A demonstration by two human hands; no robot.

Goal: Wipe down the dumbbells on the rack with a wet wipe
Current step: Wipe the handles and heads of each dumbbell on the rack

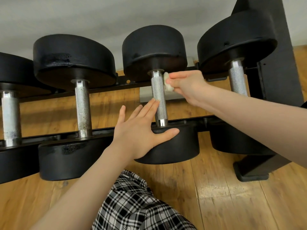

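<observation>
So the person's working on the third dumbbell (159,97) from the left on the rack (106,130), and its knurled handle (159,98) runs front to back, away from them, tilted a bit up toward the far head. The right hand (187,87) has the wet wipe (167,82) pinched in a wad between thumb and fingers, pressed against the right side of the handle up near the far collar. The left hand (141,128) is flat and open, thumb lying on the near black head (172,145), fingertips just touching the handle's left side lower down. Looks like the wipe needs to travel along that axis, back toward the person, and the left is there to steady it. The next dumbbell (237,80) to the right sits just beside the wiping hand
</observation>
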